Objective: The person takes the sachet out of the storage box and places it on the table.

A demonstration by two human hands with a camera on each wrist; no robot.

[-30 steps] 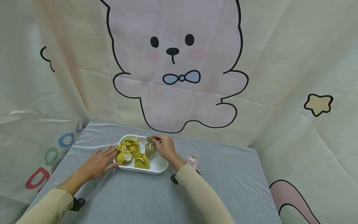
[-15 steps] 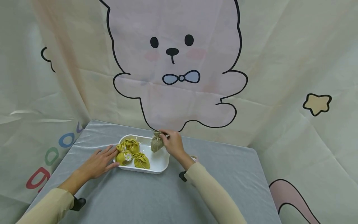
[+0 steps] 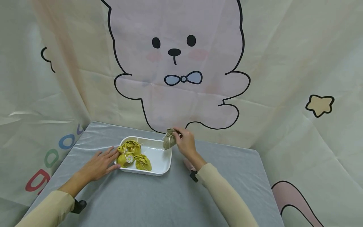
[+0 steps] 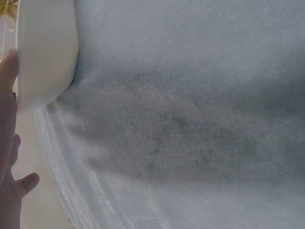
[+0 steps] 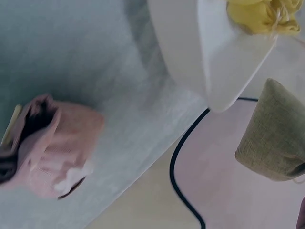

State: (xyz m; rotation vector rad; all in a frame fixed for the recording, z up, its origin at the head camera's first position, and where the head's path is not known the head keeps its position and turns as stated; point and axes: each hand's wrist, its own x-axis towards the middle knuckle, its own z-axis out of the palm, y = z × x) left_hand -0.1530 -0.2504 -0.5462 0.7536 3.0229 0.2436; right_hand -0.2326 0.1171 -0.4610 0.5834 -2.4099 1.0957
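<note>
My right hand (image 3: pixel 186 142) pinches the gathered neck of a small olive-grey drawstring pouch (image 3: pixel 169 141), held up over the right rim of a white tray (image 3: pixel 163 169). In the right wrist view the pouch (image 5: pixel 274 133) hangs apart from the tray. Several yellow drawstring pouches (image 3: pixel 143 162) lie in the tray's left part, one with a white flower. My left hand (image 3: pixel 97 165) rests against the tray's left end with fingers spread. In the left wrist view its fingertip (image 4: pixel 9 67) touches the tray wall (image 4: pixel 45 47).
A pink pouch (image 5: pixel 62 148) with a white flower lies on the grey cloth-covered table (image 3: pixel 136 198), right of the tray and partly behind my right wrist in the head view. A curtain (image 3: pixel 272 75) printed with a bear hangs behind the table.
My right hand has lifted the olive-grey pouch from inside the tray and moved it right and up to the tray's right rim. The left hand has stayed at the tray.
</note>
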